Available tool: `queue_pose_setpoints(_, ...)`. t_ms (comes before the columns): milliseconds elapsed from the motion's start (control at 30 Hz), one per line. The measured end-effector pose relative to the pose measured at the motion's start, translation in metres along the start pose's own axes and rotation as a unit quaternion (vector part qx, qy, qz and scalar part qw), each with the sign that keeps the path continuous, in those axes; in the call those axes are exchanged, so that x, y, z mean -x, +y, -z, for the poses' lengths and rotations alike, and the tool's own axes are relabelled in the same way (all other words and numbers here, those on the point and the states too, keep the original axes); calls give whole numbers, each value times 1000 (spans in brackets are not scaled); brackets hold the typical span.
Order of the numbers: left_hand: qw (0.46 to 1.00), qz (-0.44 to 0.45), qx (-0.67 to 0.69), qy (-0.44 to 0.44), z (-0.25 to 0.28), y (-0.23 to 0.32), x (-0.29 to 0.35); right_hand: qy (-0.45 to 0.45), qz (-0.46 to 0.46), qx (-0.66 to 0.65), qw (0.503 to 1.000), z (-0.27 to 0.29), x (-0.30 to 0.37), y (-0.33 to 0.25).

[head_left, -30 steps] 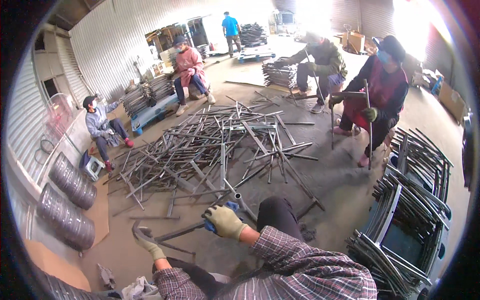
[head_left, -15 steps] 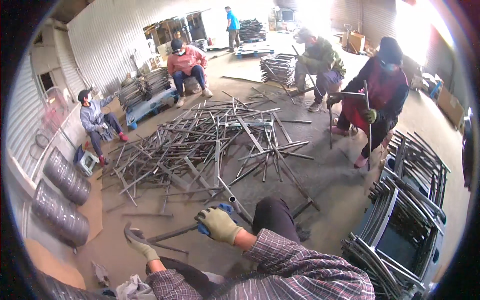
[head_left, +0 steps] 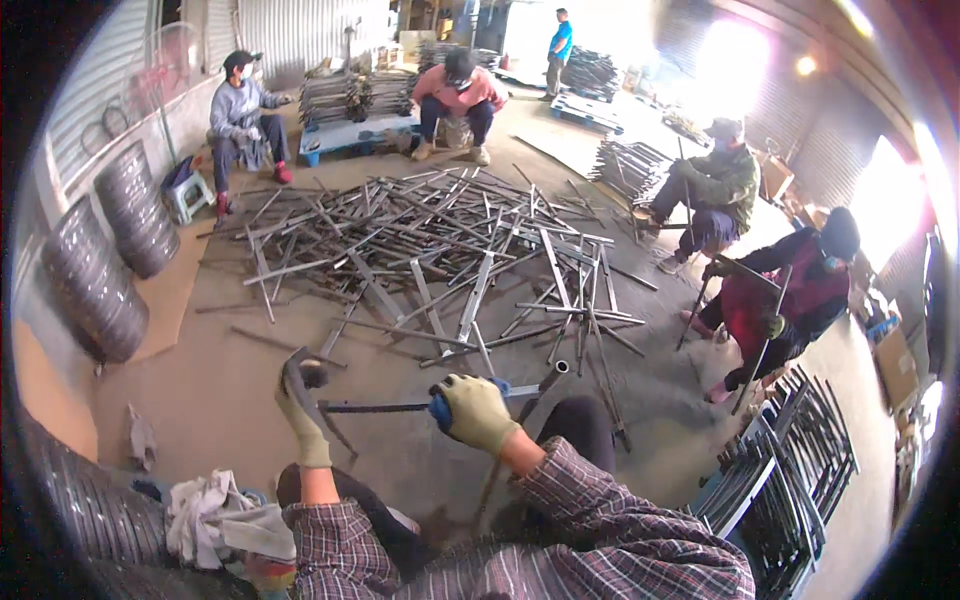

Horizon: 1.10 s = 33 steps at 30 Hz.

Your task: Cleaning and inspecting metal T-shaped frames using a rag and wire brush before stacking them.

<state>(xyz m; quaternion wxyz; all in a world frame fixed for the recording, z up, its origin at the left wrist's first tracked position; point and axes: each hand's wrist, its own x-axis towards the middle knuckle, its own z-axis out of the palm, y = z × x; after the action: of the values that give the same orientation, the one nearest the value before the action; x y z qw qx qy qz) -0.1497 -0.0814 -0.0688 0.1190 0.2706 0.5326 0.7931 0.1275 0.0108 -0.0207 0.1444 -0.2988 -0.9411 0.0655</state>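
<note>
A dark H-shaped metal frame (head_left: 375, 408) is held across my lap, its crossbar running between two legs, with an open tube end at upper right. My left hand (head_left: 303, 405), in a pale work glove with dark palm and fingertips, is closed around the upper end of the left leg. A blue cloth (head_left: 440, 408) is bunched under my right hand (head_left: 478, 412), also gloved, which presses it around the crossbar. Beyond my hands, a wide heap of similar metal frames (head_left: 400, 235) covers the floor.
Stacked frames (head_left: 770, 490) stand close on my right. Ribbed dark rolls (head_left: 95, 280) and pale rags (head_left: 225, 520) are at left. A co-worker (head_left: 800, 290) at right holds another frame; others sit around the heap, and one person (head_left: 560, 55) stands far back.
The view has swung, so the heap and people sit further left or right than before. Both my hands and the frame have risen in view; my left hand is more upright.
</note>
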Motion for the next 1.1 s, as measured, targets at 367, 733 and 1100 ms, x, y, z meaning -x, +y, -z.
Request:
queue_pose_setpoints(367,995,15,-41,-84,8,29,19,-28,131,-100,986,-63,-92,-131)
queue_pose_setpoints(733,996,9,14,-92,0,11,7,-76,33,-31,996,30,29,68)
queue_pose_setpoints(1100,994,43,83,-56,-16,23,18,-27,86,-88,992,-59,-78,-99)
